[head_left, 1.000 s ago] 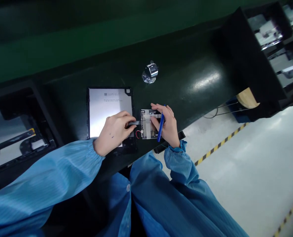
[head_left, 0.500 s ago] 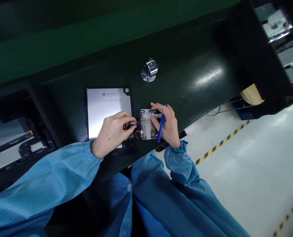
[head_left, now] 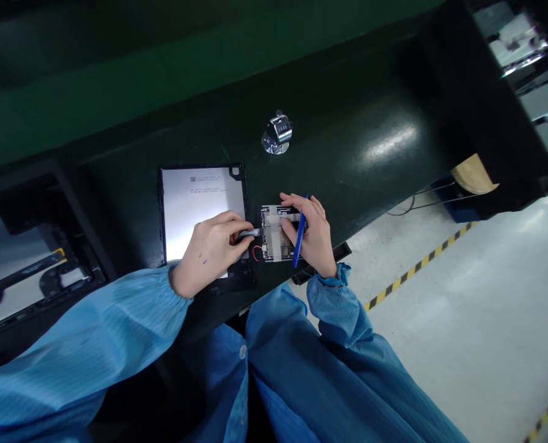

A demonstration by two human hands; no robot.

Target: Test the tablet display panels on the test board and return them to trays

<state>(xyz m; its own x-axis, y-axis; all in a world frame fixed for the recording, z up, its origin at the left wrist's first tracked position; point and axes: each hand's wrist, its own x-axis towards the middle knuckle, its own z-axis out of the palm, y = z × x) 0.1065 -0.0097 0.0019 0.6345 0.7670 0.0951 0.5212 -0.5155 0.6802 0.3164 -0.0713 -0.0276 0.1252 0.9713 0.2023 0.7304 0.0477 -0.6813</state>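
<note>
A small circuit board with pale tape strips lies on the dark green bench, close to its front edge. My right hand rests on the board's right side and grips a blue pen. My left hand pinches a thin grey strip that reaches the board's left edge. Beneath my left hand lies an open tablet shell with a silvery panel inside. A short red wire curls at the board's lower left corner.
A chrome hand tally counter stands farther back on the bench. A black tray with device parts sits at the left. Black racks with parts are at the upper right. Yellow-black floor tape runs below the bench edge.
Both hands stay on the board and strip with almost no movement. The view has shifted slightly.
</note>
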